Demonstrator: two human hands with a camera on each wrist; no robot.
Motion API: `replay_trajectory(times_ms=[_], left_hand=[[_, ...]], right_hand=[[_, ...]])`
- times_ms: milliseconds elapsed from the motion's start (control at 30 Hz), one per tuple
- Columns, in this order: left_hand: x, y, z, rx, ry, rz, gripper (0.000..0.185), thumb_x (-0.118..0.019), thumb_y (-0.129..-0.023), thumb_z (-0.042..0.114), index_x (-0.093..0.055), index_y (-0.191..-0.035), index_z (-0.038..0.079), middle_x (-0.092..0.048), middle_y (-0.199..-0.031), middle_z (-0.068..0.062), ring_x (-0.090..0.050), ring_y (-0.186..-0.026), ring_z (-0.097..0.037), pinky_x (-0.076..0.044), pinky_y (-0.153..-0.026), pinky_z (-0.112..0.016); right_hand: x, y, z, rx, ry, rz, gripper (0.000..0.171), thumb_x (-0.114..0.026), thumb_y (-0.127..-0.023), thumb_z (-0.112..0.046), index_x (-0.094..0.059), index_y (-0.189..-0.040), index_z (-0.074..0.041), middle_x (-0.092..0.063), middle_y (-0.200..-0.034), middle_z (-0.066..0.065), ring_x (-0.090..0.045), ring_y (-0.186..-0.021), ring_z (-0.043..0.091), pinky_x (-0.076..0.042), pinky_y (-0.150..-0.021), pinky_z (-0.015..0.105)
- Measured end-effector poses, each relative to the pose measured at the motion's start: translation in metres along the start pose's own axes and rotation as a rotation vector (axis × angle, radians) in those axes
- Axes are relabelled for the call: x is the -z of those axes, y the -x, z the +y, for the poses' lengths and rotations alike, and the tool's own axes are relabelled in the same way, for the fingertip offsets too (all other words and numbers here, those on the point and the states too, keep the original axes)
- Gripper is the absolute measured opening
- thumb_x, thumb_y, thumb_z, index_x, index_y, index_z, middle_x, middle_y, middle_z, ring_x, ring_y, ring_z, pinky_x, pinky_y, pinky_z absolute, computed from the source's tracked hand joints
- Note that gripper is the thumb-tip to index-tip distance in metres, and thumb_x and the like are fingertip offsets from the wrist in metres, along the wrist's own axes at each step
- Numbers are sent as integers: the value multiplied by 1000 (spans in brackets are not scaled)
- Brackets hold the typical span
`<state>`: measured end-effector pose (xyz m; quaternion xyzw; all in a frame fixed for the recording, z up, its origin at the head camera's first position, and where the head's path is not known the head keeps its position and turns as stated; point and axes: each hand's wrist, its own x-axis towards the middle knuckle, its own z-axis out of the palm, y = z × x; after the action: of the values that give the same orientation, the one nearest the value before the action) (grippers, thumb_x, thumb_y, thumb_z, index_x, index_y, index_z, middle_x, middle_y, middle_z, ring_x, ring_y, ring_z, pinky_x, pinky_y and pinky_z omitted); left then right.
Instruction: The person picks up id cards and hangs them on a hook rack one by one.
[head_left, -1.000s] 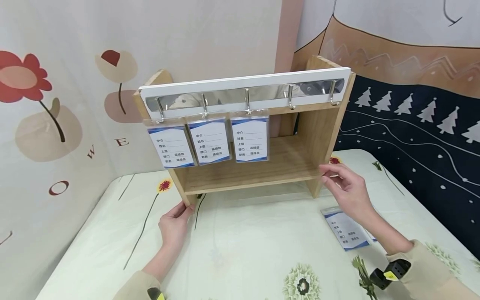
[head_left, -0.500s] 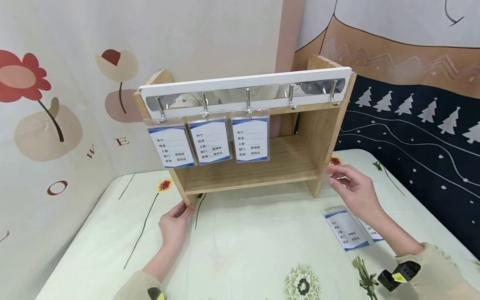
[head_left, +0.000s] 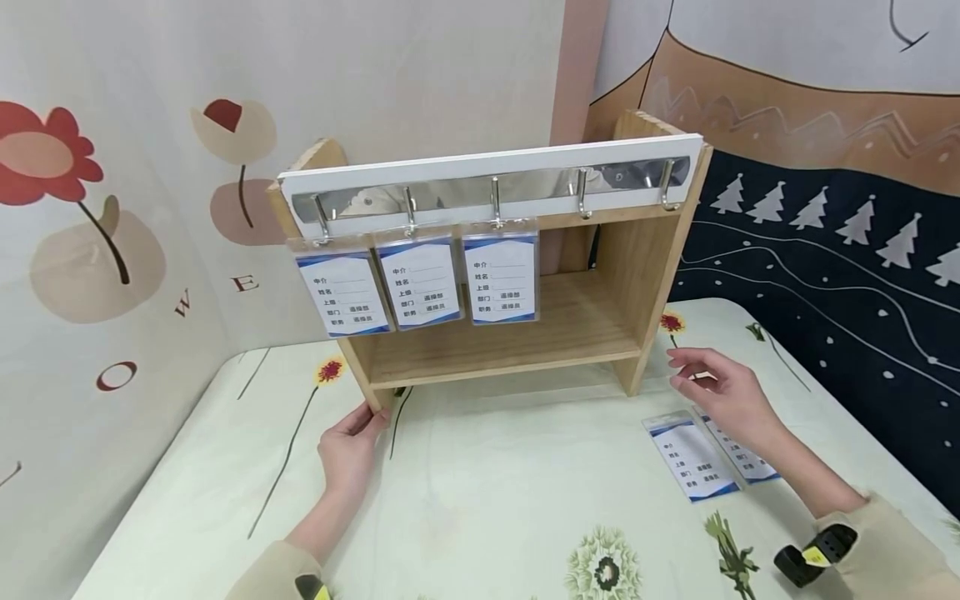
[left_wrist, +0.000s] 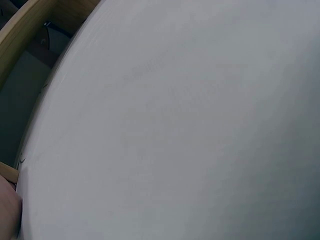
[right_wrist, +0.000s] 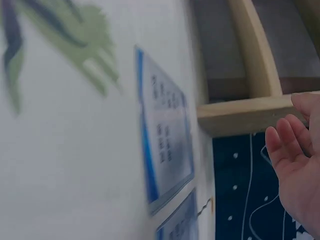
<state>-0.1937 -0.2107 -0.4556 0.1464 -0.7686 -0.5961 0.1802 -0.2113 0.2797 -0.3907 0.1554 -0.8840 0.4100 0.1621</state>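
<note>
Perhaps a tug from the left hand, which pinches the shelf low down on the cloth, could jolt hanging cards off their hooks, while the right hand hovers empty, loosely bent.

- Pale surface: fills most of the view, from the top edge to the bottom edge. It is smooth and faintly wrinkled, and it darkens toward the right edge.
- Wooden frame: crosses the upper left corner at a slant. A further section of wood adjoins it at the top edge.
- Dark area: lies between the wooden frame and the pale surface. Its material cannot be determined.
- Wooden piece: projects from the left edge, below the dark area.
- Left hand: partly visible at the lower left, just below the wooden piece. Contact between them cannot be confirmed.
</note>
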Motion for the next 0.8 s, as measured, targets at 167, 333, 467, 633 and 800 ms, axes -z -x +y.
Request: replay_trajectory(times_ms=[167,333,467,633,800], left_hand=[[0,-1,0,-1,7,8,38,-72,-95,9,-66,-131,-2,-68,-123,-22,-63,-86,11,-52,-79,-8],[0,0,0,1,17,3,37,-72,-95,10,-67,-130,-2,-67,-124,-23,-62,-85,14,-52,-79,-8],[0,0,0,2,24,0,38,-72,-95,10,-66,-131,-2,-67,-125,-23,-62,-84,14,-52,-79,-8],[0,1,1,2,15,-7,38,-72,-96,10,-66,-132,-2,-67,-125,-22,-62,-84,15,-52,-79,-7],[0,1,1,1,15,-9,39,-71,-96,11,-66,-132,-2,-66,-126,-22,-62,-85,14,-52,-79,-7]], right_hand=[[1,6,12,-13,7,-52,39,-72,-97,-5,-61,-134,0,-68,-116,19,-56,-93,-1,-48,-79,6],[0,11,25,-37,-16,-145,40,-73,-96,-5,-61,-133,3,-68,-118,19,-59,-92,2,-52,-78,12],[0,12,33,-43,-2,-208,41,-75,-93,-3,-62,-131,6,-69,-118,19,-60,-91,7,-55,-78,17],[1,12,38,-81,57,-270,41,-77,-90,-4,-65,-129,5,-70,-114,14,-61,-93,15,-56,-78,21],[3,10,42,-93,70,-349,41,-78,-88,-4,-66,-126,5,-69,-113,10,-61,-95,21,-56,-80,23]])
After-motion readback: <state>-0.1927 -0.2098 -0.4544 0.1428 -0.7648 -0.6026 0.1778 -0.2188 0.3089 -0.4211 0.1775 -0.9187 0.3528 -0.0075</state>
